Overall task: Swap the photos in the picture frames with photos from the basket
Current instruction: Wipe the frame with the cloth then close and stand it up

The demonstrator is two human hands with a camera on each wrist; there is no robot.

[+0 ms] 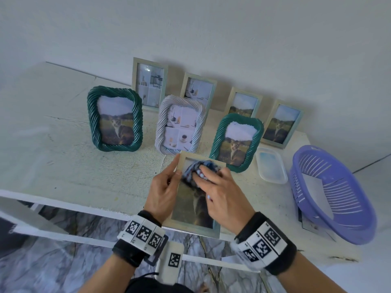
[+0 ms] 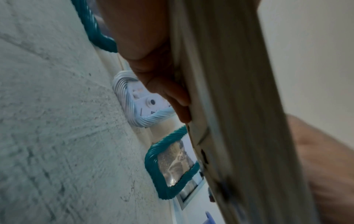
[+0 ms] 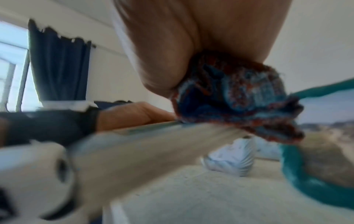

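Low in the picture's centre, left hand (image 1: 164, 192) grips the pale frame (image 1: 195, 226) while right hand (image 1: 220, 192) presses a bunched cloth (image 1: 195, 167) onto its glass — likely finishing a wipe — next, stand it upright.

Home room, curtained window (image 3: 57, 66), white table (image 1: 63, 161) (7 standing photo frames)

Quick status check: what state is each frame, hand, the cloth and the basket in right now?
held frame: lifted, cat photo inside
left hand: grips frame edge
right hand: presses cloth on glass
seven other frames: upright, filled
basket: tilted, photos inside
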